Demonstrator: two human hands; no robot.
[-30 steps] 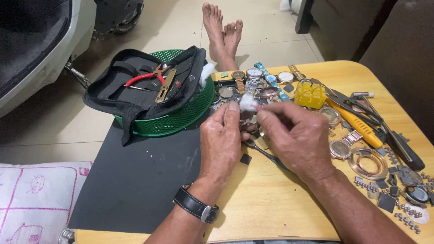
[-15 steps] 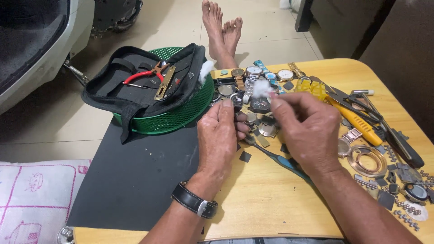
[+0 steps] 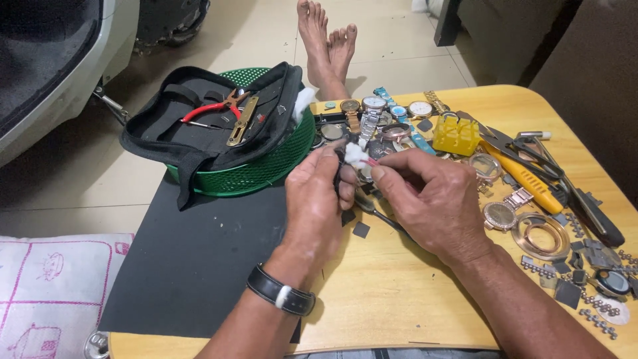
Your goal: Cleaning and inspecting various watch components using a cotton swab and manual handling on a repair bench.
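While both hands meet above the tabletop (image 3: 399,292) — cotton tuft (image 3: 354,154) against small watch part (image 3: 345,174).
My right hand (image 3: 432,199) fingers pinch the tuft; my left hand (image 3: 316,206) fingers grip the part — beside the green basket (image 3: 266,169).

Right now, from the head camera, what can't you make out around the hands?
- What the left hand pinches: hidden by its own fingers.
- The white tuft at the right hand: too small to tell material.
- Tool on the table: its far end runs under the right hand.
- Watch dials: too small to read.
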